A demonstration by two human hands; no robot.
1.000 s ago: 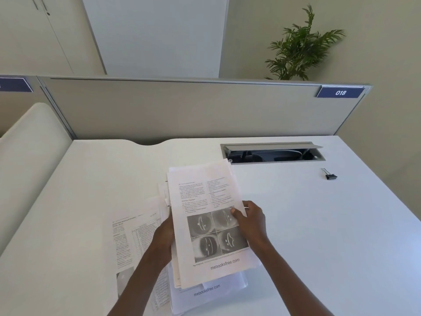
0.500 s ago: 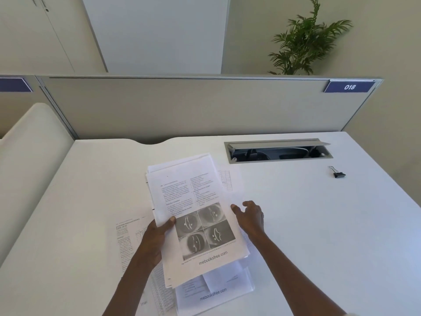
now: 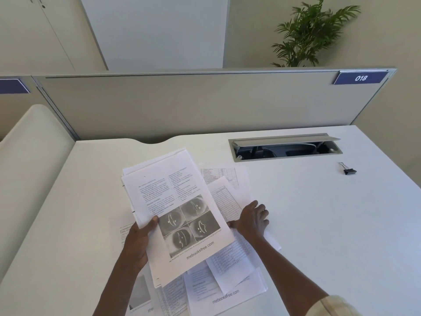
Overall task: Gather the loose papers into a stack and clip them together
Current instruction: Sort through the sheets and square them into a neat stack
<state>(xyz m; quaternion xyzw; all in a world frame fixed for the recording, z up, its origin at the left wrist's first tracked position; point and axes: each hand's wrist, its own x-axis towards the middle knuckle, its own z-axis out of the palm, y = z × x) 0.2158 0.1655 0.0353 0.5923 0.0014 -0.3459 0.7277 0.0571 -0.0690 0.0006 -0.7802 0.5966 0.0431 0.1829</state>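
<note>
My left hand (image 3: 136,242) grips a stack of printed pages (image 3: 173,201) by its left edge and holds it tilted above the desk; the top page shows text and four grey eye pictures. Loose sheets (image 3: 230,195) with tables lie spread on the desk under and to the right of the stack. My right hand (image 3: 252,218) rests on one of these sheets with fingers spread, thumb at the sheet's edge. More printed pages (image 3: 225,290) lie near the front edge. A small black binder clip (image 3: 348,171) sits far right on the desk, away from both hands.
The white desk (image 3: 319,224) is bounded at the back by a grey partition (image 3: 205,103) with a blue "018" label (image 3: 361,78). An open cable tray (image 3: 284,148) is set into the desk behind the papers. A potted plant (image 3: 312,35) stands beyond the partition.
My left hand lifted the stack up and to the left, uncovering the table sheets. My right hand let go of the stack and moved right onto a loose sheet.
</note>
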